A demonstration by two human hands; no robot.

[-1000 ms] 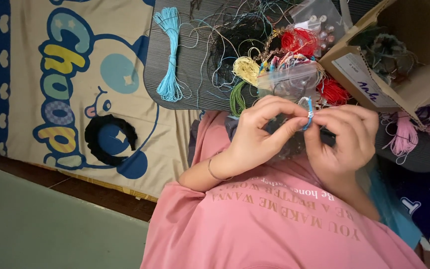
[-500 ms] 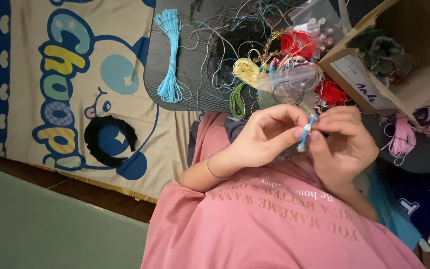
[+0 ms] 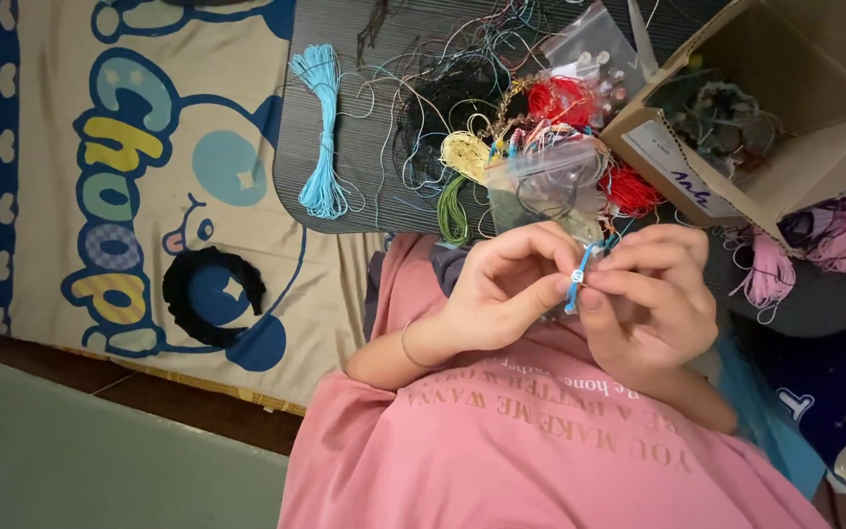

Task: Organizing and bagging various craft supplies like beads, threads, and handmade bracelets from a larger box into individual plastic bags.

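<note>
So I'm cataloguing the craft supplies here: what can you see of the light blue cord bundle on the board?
The cord bundle is a skein of thin light blue cord, cinched around its middle so both ends fan into loops. It lies lengthwise on the dark ribbed board, near its edge, apart from the tangle of threads. A few loose strands stray from its lower loop. Neither hand touches it.

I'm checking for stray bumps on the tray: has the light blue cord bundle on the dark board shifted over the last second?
No. The light blue cord bundle lies in the same spot near the dark board's left edge.
</note>
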